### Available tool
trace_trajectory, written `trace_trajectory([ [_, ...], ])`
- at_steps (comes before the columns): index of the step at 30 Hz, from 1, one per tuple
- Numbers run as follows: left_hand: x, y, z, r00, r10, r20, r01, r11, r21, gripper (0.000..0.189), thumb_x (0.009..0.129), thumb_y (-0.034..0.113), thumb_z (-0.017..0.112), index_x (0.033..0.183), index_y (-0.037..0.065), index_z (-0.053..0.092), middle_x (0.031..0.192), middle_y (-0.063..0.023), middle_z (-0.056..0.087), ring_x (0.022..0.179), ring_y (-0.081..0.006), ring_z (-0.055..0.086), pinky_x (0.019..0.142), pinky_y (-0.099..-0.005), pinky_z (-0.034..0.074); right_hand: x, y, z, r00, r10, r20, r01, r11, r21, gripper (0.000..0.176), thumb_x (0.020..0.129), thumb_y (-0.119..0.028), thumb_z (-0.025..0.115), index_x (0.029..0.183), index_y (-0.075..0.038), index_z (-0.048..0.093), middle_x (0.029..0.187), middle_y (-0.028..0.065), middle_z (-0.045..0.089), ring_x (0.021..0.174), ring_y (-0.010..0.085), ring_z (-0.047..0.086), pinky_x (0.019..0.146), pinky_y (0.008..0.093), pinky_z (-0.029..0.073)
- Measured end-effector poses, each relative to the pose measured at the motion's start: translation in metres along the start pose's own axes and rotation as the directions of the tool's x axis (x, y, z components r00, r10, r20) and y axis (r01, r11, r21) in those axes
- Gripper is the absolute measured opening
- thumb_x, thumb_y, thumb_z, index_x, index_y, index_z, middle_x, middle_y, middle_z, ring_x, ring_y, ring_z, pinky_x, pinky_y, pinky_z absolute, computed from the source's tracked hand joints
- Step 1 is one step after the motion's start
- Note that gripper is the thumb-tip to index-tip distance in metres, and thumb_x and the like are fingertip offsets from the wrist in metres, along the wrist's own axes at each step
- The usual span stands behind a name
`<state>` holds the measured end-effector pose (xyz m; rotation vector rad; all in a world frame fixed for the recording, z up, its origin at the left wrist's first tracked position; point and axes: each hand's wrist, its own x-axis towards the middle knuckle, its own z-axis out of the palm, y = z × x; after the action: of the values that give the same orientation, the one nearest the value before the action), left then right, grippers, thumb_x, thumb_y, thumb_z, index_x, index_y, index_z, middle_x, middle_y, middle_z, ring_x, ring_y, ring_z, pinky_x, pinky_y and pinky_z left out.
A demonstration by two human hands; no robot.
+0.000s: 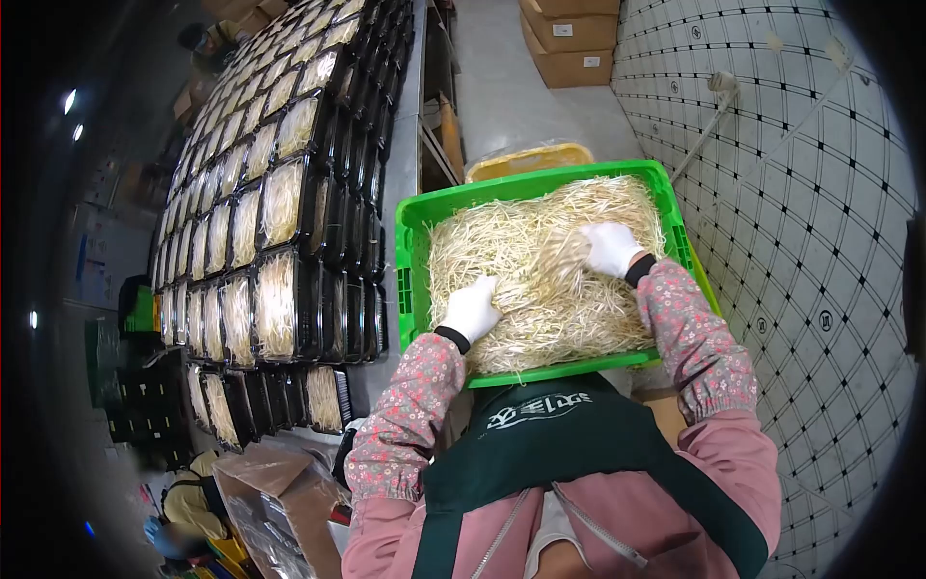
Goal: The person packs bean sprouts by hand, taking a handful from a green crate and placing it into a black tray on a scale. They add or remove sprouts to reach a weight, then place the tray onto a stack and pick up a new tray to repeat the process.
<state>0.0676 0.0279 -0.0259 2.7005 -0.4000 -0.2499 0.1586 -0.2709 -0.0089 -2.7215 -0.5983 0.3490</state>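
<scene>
A green plastic crate [529,184] stands in front of me, filled with pale, thin bean sprouts [521,338]. My left hand [472,309], in a white glove, is at the left side of the heap. Its fingers curl into the sprouts and their tips are buried. Farther right and higher in the crate, my right hand [612,250], also gloved in white, grips a clump of sprouts that looks slightly blurred.
To the left, tall stacks of black trays [280,207] hold more sprouts. Behind the crate is a yellow container [531,159]. Cardboard boxes [571,41] stand at the back, and an open carton [275,482] sits lower left. Other people [193,502] are at the left edge.
</scene>
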Motion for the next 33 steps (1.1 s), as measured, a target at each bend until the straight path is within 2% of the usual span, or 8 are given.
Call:
trace_trajectory([
  [3, -0.005, 0.002, -0.005, 0.996, 0.089, -0.019, -0.089, 0.996, 0.022, 0.062, 0.067, 0.01, 0.073, 0.127, 0.01, 0.056, 0.112, -0.0138, 0.063, 0.104, -0.0333, 0.062, 0.088, -0.0401, 0.051, 0.01, 0.003, -0.03, 0.991, 0.007, -0.13, 0.007, 0.994, 0.109, 0.043, 0.086, -0.048, 0.058, 0.106, -0.011, 0.066, 0.093, 0.0198, 0.07, 0.089, 0.0395, 0.066, 0.078, 0.046, 0.053],
  [6, 0.001, 0.027, -0.005, 0.991, 0.131, -0.02, -0.131, 0.991, -0.003, 0.074, 0.068, 0.016, 0.077, 0.136, 0.01, 0.05, 0.129, -0.0151, 0.055, 0.124, -0.0348, 0.049, 0.102, -0.044, 0.042, 0.03, -0.036, -0.023, 0.995, 0.057, 0.087, -0.071, 0.984, 0.166, 0.048, 0.078, -0.04, 0.066, 0.113, -0.007, 0.064, 0.1, 0.0211, 0.069, 0.095, 0.0377, 0.066, 0.083, 0.0435, 0.053],
  [10, -0.02, 0.006, -0.003, 0.997, -0.05, -0.065, 0.037, 0.981, -0.188, 0.095, 0.067, 0.039, 0.082, 0.144, 0.002, 0.041, 0.15, -0.0224, 0.036, 0.142, -0.0348, 0.031, 0.117, -0.0447, 0.025, 0.039, -0.056, 0.02, 0.939, -0.09, 0.332, 0.073, 0.995, 0.063, 0.1, 0.069, -0.031, 0.082, 0.149, -0.003, 0.03, 0.137, 0.0262, 0.05, 0.125, 0.0377, 0.051, 0.104, 0.0391, 0.043],
  [13, -0.052, -0.028, 0.007, 0.926, -0.372, -0.059, 0.237, 0.698, -0.676, 0.085, 0.084, 0.038, 0.073, 0.148, -0.002, 0.033, 0.152, -0.0234, 0.035, 0.143, -0.0323, 0.032, 0.118, -0.0365, 0.023, 0.056, -0.042, 0.01, 0.886, -0.187, 0.424, 0.117, 0.976, 0.185, 0.114, 0.065, -0.03, 0.088, 0.152, -0.001, 0.021, 0.151, 0.0247, 0.036, 0.141, 0.034, 0.035, 0.116, 0.0353, 0.031],
  [18, -0.048, -0.012, 0.057, 0.914, -0.398, -0.081, 0.214, 0.641, -0.737, 0.055, 0.103, 0.029, 0.045, 0.146, -0.003, 0.037, 0.149, -0.0199, 0.042, 0.141, -0.0287, 0.037, 0.117, -0.0335, 0.025, 0.082, -0.055, 0.031, 0.968, -0.045, 0.248, -0.059, 0.915, 0.398, 0.121, 0.065, -0.06, 0.08, 0.151, 0.003, 0.023, 0.146, 0.0286, 0.041, 0.136, 0.0365, 0.043, 0.113, 0.0383, 0.035],
  [22, -0.055, 0.008, 0.053, 0.941, -0.332, -0.065, 0.046, 0.316, -0.948, 0.049, 0.105, 0.025, 0.041, 0.143, -0.005, 0.041, 0.148, -0.0175, 0.045, 0.14, -0.0238, 0.038, 0.116, -0.0318, 0.025, 0.035, -0.1, 0.023, 0.939, -0.205, 0.275, 0.166, 0.974, 0.156, 0.124, 0.058, -0.069, 0.08, 0.145, 0.007, 0.034, 0.136, 0.0317, 0.05, 0.128, 0.0401, 0.049, 0.108, 0.0392, 0.039],
  [27, -0.088, 0.001, 0.037, 0.914, -0.405, -0.023, -0.011, 0.032, -0.999, 0.046, 0.106, 0.023, 0.039, 0.143, -0.005, 0.041, 0.145, -0.0148, 0.05, 0.137, -0.0217, 0.042, 0.116, -0.0315, 0.026, -0.022, -0.139, 0.027, 0.959, -0.198, 0.201, 0.237, 0.952, -0.194, 0.142, 0.049, -0.067, 0.085, 0.153, -0.002, 0.013, 0.148, 0.033, 0.032, 0.138, 0.0475, 0.032, 0.112, 0.0579, 0.025],
  [33, -0.164, -0.02, -0.031, 0.762, -0.549, -0.344, -0.019, 0.512, -0.859, 0.047, 0.104, 0.026, 0.046, 0.141, -0.004, 0.043, 0.134, -0.0176, 0.058, 0.126, -0.0233, 0.053, 0.108, -0.0344, 0.039, 0.029, -0.1, 0.04, 0.979, -0.017, 0.201, 0.024, 0.999, -0.031, 0.139, 0.05, -0.046, 0.092, 0.153, -0.001, 0.01, 0.152, 0.0273, 0.028, 0.14, 0.0394, 0.033, 0.112, 0.0504, 0.031],
])
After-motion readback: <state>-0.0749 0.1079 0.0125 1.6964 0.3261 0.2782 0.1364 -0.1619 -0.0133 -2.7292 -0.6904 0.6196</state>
